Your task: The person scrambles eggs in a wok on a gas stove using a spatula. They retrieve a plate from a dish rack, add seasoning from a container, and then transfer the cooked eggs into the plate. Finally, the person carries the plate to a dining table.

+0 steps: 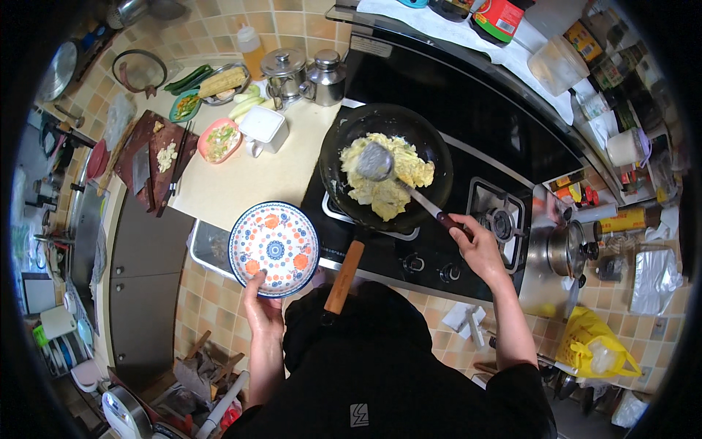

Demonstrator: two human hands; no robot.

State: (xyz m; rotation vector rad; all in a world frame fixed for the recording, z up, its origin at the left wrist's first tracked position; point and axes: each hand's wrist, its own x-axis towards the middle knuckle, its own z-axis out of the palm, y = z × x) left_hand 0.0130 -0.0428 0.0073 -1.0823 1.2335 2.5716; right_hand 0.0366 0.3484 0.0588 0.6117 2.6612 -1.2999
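My left hand (262,302) grips the lower rim of a patterned plate (275,250), thumb on its upper face. The plate is held in front of the counter's edge, left of the stove, and nothing lies on it. My right hand (476,244) is closed around the dark handle of a metal cooking ladle (376,162). The ladle's bowl rests on cooked scrambled egg (386,200) inside a black wok (439,148) on the left burner. The wok's wooden handle (344,277) points towards my body.
A gas burner (500,224) is right of the wok. On the left counter, a cutting board (127,159) bears a cleaver (141,171), chopsticks and chopped garlic. Nearby are a pink bowl (220,141), a white lidded container (264,130) and metal pots (283,68). A lidded pot (566,249) stands far right.
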